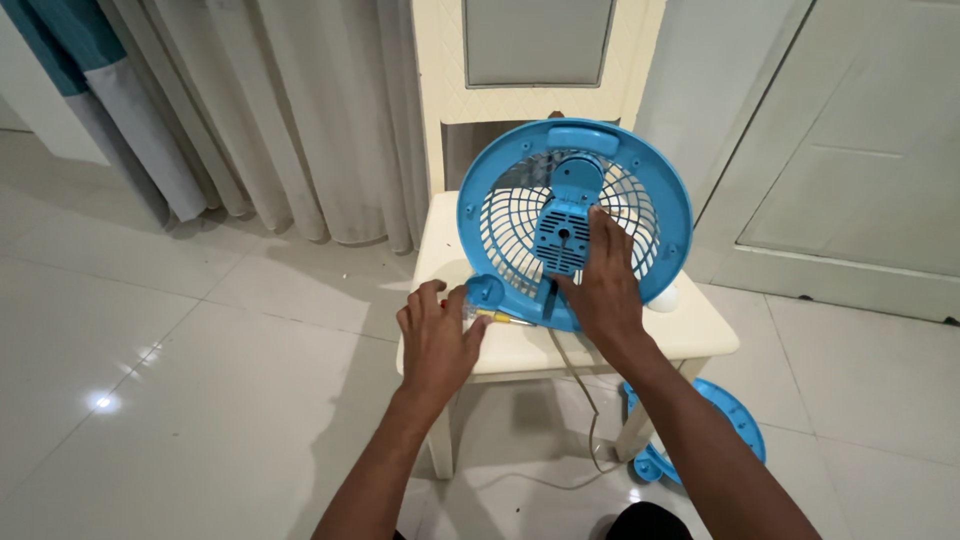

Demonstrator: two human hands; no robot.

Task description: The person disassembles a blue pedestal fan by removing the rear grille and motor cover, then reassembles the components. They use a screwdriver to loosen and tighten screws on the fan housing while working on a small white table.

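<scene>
The blue fan (573, 225) stands upright on the chair (690, 325), right hand (603, 285) spread flat against its motor housing, left hand (436, 335) beside its base with fingers (452, 300) pinched on a screwdriver (497, 317); it looks light, stiff plastic, best held by the rim.
</scene>
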